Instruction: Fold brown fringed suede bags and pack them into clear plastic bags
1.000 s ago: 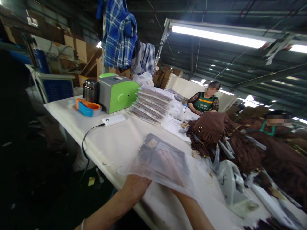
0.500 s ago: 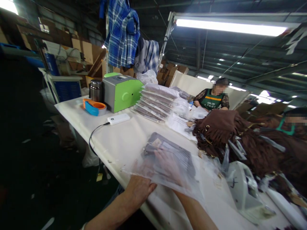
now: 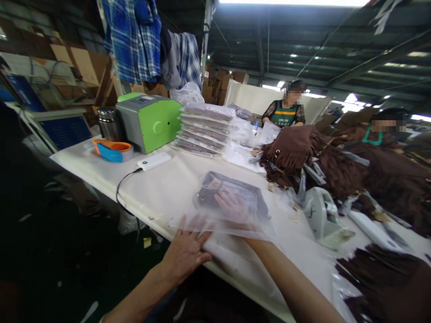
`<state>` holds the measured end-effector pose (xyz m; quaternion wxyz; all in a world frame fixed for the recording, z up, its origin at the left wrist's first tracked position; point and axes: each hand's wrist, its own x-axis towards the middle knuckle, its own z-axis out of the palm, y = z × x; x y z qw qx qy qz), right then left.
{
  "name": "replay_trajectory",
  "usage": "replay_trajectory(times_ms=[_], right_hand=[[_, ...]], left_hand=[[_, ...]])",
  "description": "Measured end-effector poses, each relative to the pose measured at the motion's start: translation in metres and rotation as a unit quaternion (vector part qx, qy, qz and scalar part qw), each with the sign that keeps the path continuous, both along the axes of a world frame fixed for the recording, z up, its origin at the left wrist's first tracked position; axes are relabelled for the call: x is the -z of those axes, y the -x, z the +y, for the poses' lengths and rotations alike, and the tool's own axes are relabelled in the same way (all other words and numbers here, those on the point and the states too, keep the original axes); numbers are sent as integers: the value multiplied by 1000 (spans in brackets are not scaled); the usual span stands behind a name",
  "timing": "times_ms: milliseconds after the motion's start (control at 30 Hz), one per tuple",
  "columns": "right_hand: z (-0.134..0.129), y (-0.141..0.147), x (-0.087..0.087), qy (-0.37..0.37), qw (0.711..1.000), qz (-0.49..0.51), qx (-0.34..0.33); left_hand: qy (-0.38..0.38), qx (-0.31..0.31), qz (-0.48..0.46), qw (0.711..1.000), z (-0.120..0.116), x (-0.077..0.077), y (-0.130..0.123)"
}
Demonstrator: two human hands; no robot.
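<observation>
A clear plastic bag (image 3: 266, 229) lies on the white table with its mouth toward me. Inside it is a flat dark fringed bag (image 3: 257, 193) with a light tag (image 3: 215, 184) near its left corner; the plastic makes it look greyish. My right hand (image 3: 232, 205) reaches through the mouth and rests on the fringed bag, fingers stretched out. Spread at the mouth's left side, my left hand (image 3: 188, 249) has its fingertips at the plastic edge. Whether they lie over or under the film I cannot tell.
Behind stand a stack of bagged items (image 3: 205, 130), a green and grey machine (image 3: 151, 123), a steel flask (image 3: 109, 125) and a power bank (image 3: 154, 161). To the right are brown fringed bags (image 3: 292, 146) and a tape dispenser (image 3: 318, 215). A co-worker (image 3: 286, 110) stands beyond.
My left hand has opened and spread its fingers, drawing back slightly from under the plastic. My right hand stays inside the plastic bag. The camera view has shifted right and down.
</observation>
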<state>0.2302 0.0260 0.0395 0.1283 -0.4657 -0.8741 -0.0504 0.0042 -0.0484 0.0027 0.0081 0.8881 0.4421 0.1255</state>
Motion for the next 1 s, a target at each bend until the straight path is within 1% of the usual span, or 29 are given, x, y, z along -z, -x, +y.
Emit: replay_trajectory(times_ms=[33, 100, 200, 267, 300, 333, 400, 433, 467, 533, 567, 600, 633, 667, 700, 733, 767, 800, 867, 900, 967, 1000], right_hand=[[-9, -3, 0, -2, 1000, 5, 13], [-36, -12, 2, -16, 999, 14, 39], [-91, -27, 14, -38, 993, 32, 108], [-131, -37, 23, -33, 987, 49, 150], [-149, -42, 25, -25, 987, 57, 149], [-165, -47, 24, -11, 990, 65, 128], [-188, -56, 13, 26, 992, 102, 72], [-192, -60, 4, 47, 988, 135, 57], [-192, -64, -8, 63, 981, 174, 59], [-176, -70, -30, 70, 961, 248, 102], [-162, -71, -39, 54, 955, 266, 122], [-145, -71, -45, 38, 952, 267, 141], [-128, -69, -48, 33, 954, 252, 159], [-113, -65, -48, 42, 961, 215, 170], [-102, -60, -46, 61, 968, 170, 175], [-95, -54, -42, 81, 973, 130, 173], [-95, -48, -36, 98, 977, 94, 167], [-100, -43, -31, 111, 979, 69, 158], [-122, -37, -24, 133, 980, 49, 137], [-137, -37, -25, 150, 980, 46, 125], [-160, -42, -35, 216, 970, 61, 96], [-165, -46, -43, 250, 961, 83, 84]], left_hand=[[-14, 0, 11, 1000, -4, 3, 5], [-60, -7, 21, 998, -11, 11, 15], [-139, -25, 14, 990, -18, 25, 25], [-173, -36, 6, 984, -22, 31, 32], [-185, -37, 1, 982, -24, 32, 36], [-193, -35, -9, 980, -26, 30, 41], [-196, -31, -44, 979, -29, 19, 51], [-189, -34, -68, 979, -28, 8, 54], [-178, -40, -95, 979, -26, -4, 54], [-149, -54, -144, 977, -17, -34, 44], [-134, -49, -159, 977, -10, -49, 33], [-116, -27, -164, 979, -1, -61, 19], [-97, 3, -166, 981, 7, -71, 2], [-72, 41, -165, 983, 16, -78, -16], [-33, 71, -150, 986, 24, -80, -34], [2, 94, -123, 988, 31, -79, -49], [29, 99, -91, 990, 37, -76, -61], [54, 97, -64, 992, 42, -70, -70], [88, 87, -32, 992, 50, -58, -78], [100, 86, -28, 991, 53, -52, -78], [118, 93, -27, 988, 58, -47, -75], [124, 97, -25, 987, 60, -46, -73]])
